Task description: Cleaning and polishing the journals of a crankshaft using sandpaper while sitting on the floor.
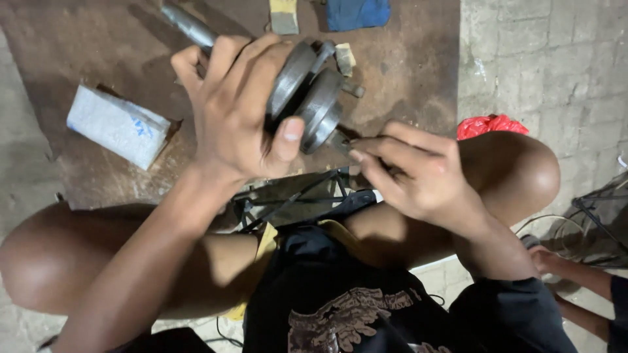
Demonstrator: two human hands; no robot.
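Metal crank assembly (313, 98), two grey discs side by side on a shaft, held in the air above a rusty brown metal sheet (405, 59). Left hand (235, 111) clamped around the discs. Right hand (412, 173), fingers pinched together, touching the lower disc's edge. White wrapped packet (118, 125) on the sheet, at left; red bag (490, 124) beside the knee.

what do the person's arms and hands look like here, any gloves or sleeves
Both hands are bare: no gloves, rings, watch or wristbands show on the left hand or the right hand. The forearms are uncovered too, with no sleeves reaching them. Grime seems to darken the fingers, though the dim light makes that uncertain. The clothing in view is a black shirt with a brownish printed graphic.
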